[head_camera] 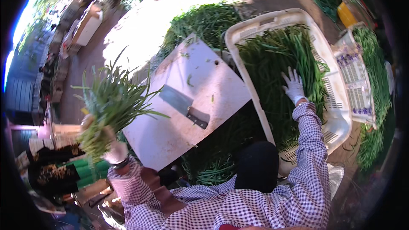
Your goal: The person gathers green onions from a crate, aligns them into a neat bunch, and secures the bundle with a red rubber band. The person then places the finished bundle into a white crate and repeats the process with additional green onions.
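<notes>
My gloved left hand [115, 150] grips a bunch of long-leaved greens [111, 92] at the left, with the pale stalk ends toward me and the leaf tips pointing away. Inside a white plastic crate [335, 102] at the right, my gloved right hand [293, 84] lies with fingers spread on a thick layer of long green leaves [271, 70]. Between my hands is a white cutting board [153, 140], set at an angle. A cleaver [183, 105] rests flat on it, its dark riveted handle toward the lower right. Small leaf scraps dot the board.
Beyond the board rises a heap of greens [201, 22]. More loose greens [217, 169] lie in shadow below its near edge. On the right stands another slotted crate [354, 92], with greens [374, 70] alongside. Boxes [88, 25] line the far left.
</notes>
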`<state>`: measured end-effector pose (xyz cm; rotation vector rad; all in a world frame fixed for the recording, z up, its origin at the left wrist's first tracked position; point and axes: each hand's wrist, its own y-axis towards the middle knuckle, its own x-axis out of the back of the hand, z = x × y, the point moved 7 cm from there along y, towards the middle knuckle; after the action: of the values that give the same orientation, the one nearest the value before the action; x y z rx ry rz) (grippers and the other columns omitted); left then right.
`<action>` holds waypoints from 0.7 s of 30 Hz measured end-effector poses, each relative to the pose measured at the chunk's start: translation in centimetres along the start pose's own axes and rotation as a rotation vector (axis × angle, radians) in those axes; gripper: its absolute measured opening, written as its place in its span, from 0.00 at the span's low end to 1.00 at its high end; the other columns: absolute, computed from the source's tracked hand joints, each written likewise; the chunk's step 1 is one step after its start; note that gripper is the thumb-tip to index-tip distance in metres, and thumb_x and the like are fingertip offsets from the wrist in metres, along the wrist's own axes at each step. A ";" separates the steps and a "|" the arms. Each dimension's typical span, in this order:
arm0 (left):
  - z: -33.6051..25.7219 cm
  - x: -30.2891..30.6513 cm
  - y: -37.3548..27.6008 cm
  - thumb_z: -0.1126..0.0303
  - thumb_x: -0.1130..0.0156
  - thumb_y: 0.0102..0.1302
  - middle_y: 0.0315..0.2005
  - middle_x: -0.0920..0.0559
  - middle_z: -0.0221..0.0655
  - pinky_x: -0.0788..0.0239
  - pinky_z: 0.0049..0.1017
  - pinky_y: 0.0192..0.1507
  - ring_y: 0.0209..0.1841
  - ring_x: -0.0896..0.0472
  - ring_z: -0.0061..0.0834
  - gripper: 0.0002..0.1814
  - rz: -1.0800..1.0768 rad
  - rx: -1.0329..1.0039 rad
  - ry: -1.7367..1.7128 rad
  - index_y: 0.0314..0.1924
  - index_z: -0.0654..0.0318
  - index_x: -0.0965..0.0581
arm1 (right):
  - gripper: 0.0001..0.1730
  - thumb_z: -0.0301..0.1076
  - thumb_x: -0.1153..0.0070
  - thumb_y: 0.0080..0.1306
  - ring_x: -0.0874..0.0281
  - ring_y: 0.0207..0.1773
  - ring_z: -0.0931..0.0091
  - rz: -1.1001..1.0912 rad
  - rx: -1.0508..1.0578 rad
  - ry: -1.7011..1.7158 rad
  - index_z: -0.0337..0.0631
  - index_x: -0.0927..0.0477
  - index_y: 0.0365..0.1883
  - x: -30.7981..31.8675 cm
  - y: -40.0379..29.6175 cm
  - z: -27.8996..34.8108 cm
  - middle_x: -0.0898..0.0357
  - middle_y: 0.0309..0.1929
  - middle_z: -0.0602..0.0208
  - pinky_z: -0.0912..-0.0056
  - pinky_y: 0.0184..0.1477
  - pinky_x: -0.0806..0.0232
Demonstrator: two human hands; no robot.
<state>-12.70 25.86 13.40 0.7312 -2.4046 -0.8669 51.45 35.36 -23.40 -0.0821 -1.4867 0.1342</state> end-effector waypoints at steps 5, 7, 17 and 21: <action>3.4 -6.8 -13.0 0.71 0.38 0.54 0.51 0.19 0.36 0.41 0.50 0.66 0.56 0.22 0.37 0.22 0.926 -0.268 0.392 0.51 0.55 0.23 | 0.43 0.43 0.38 0.62 0.61 0.80 0.59 0.075 -0.055 -0.111 0.65 0.43 0.74 1.8 0.3 1.9 0.64 0.81 0.66 0.46 0.74 0.54; 5.7 -6.6 -19.0 0.73 0.39 0.52 0.59 0.23 0.34 0.50 0.51 0.71 0.65 0.29 0.35 0.28 1.181 -0.303 0.421 0.57 0.54 0.26 | 0.40 0.42 0.38 0.62 0.61 0.80 0.59 0.155 -0.119 -0.084 0.65 0.38 0.72 3.9 -0.1 3.0 0.61 0.81 0.66 0.47 0.74 0.55; 3.6 -1.7 -24.2 0.68 0.29 0.45 0.71 0.37 0.31 0.56 0.56 0.72 0.74 0.43 0.37 0.50 1.229 -0.190 0.632 0.71 0.50 0.38 | 0.12 0.33 0.41 0.63 0.17 0.44 0.64 0.069 0.371 0.775 0.37 0.17 0.43 18.0 -5.7 24.1 0.16 0.41 0.58 0.66 0.48 0.27; 3.0 2.7 -23.6 0.68 0.26 0.44 0.72 0.39 0.37 0.58 0.54 0.73 0.75 0.45 0.43 0.53 0.992 0.034 0.640 0.72 0.53 0.40 | 0.25 0.49 0.38 0.63 0.20 0.47 0.57 0.292 0.685 0.451 0.42 0.20 0.52 15.6 -7.7 35.9 0.18 0.44 0.52 0.58 0.49 0.28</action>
<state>-8.99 9.97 -4.06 -0.2065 -1.8200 -0.1306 17.20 28.94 -3.97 0.2144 -0.9109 0.7995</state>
